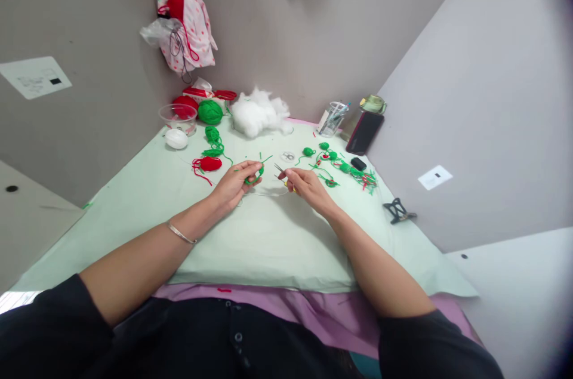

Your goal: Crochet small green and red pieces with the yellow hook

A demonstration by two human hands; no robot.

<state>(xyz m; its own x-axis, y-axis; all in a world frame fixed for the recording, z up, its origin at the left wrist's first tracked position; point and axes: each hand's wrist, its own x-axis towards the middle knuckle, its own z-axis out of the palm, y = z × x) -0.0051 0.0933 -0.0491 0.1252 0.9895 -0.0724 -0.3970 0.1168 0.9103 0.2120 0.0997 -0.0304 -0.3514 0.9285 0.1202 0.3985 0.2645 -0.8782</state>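
My left hand (239, 184) is closed around a small green crocheted piece (255, 175), with a yarn end sticking out from its top. Across a short gap, my right hand (307, 187) grips a pair of small scissors (279, 169). Their thin metal blades point toward the green piece without touching it, and a bit of yellow handle shows under the fingers. A pale thin cord runs along the cloth between both hands. Just left of my left hand lies a small red yarn ball (210, 164) with a loose tail.
White stuffing (259, 113) is heaped at the back. Green yarn (210, 111) and a clear tub (178, 122) stand back left. Small green crocheted pieces (344, 168) lie on the right, before a leaning phone (365, 133) and a clear cup (332, 119). A claw clip (398, 210) rests far right.
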